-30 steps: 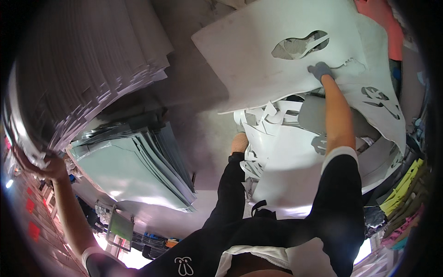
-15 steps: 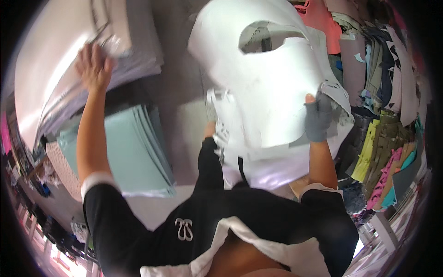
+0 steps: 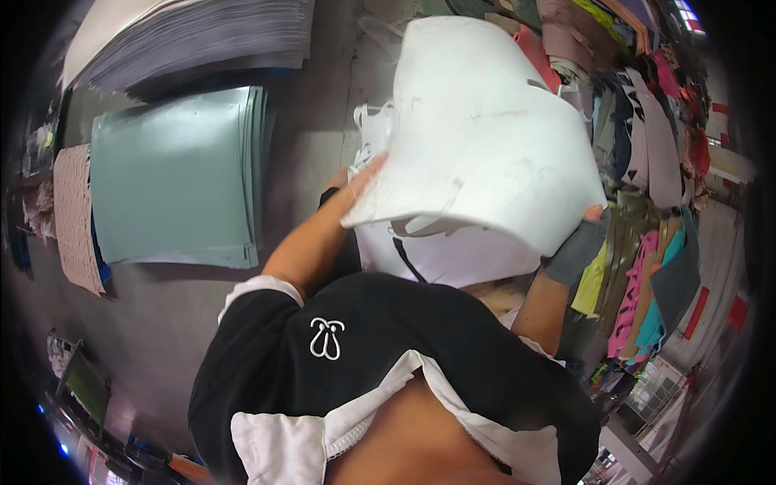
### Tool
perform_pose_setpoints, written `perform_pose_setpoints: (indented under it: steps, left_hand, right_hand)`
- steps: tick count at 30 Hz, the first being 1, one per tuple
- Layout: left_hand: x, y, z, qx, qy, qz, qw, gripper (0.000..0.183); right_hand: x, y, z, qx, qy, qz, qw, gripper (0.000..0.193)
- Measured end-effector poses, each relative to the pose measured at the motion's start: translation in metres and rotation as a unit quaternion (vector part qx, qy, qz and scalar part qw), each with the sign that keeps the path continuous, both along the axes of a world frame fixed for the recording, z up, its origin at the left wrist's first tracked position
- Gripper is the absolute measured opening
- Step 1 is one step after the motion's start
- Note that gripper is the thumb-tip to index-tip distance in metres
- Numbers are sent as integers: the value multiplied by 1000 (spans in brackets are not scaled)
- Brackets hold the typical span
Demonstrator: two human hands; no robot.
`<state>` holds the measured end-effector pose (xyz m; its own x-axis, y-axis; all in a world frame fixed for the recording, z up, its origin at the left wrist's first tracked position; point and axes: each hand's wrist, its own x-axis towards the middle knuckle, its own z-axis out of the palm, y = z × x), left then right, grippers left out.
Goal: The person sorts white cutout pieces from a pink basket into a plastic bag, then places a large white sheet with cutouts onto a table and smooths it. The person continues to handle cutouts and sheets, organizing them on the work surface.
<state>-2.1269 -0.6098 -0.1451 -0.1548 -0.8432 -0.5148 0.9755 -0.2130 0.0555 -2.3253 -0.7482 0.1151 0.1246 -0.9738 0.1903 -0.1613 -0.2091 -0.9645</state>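
A large white flexible sheet [image 3: 485,137] with faint dark smudges curves upward in front of me. My left hand [image 3: 368,182] grips its left edge, the fingers partly hidden by the sheet. At the lower right corner, my right hand [image 3: 577,245], in a grey fingerless glove, is closed on the edge with the thumb on top. Beneath the sheet's raised near edge lies more white material [image 3: 461,257], with a dark strap-like strip [image 3: 408,260] across it. White cut-out scraps [image 3: 373,129] show beside my left hand.
Blue-green sheets [image 3: 174,178] lie stacked at the left, beside pink textured sheets [image 3: 77,218]. A thick stack of pale sheets [image 3: 218,44] stands at the far left. Many coloured offcuts [image 3: 626,299] are piled along the right.
My left hand has left the pale stack and come right to the white sheet's left edge. The sheet has shifted, and its large hole no longer shows. My view has turned.
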Motion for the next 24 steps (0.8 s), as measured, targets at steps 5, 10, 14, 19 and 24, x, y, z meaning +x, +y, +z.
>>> perform_pose_setpoints:
  steps: [5, 10, 14, 19, 24]
  left_hand:
    - [85, 94, 107, -245, -70, 174, 951, 38]
    - [127, 212, 318, -308, -237, 218, 895, 28]
    - [93, 297, 457, -212, -352, 359, 838, 32]
    - [97, 401, 522, -92, -472, 492, 726, 34]
    - [151, 539, 539, -57, -559, 504, 656, 36]
  right_hand:
    - [-90, 66, 27, -34, 108, 101, 988, 37]
    - [-86, 73, 91, 307, -237, 395, 833, 43]
    - [-60, 146, 123, -47, 69, 484, 871, 36]
    - [-4, 257, 148, -27, 176, 624, 761, 26]
    - [83, 354, 159, 114, 21, 656, 746, 25]
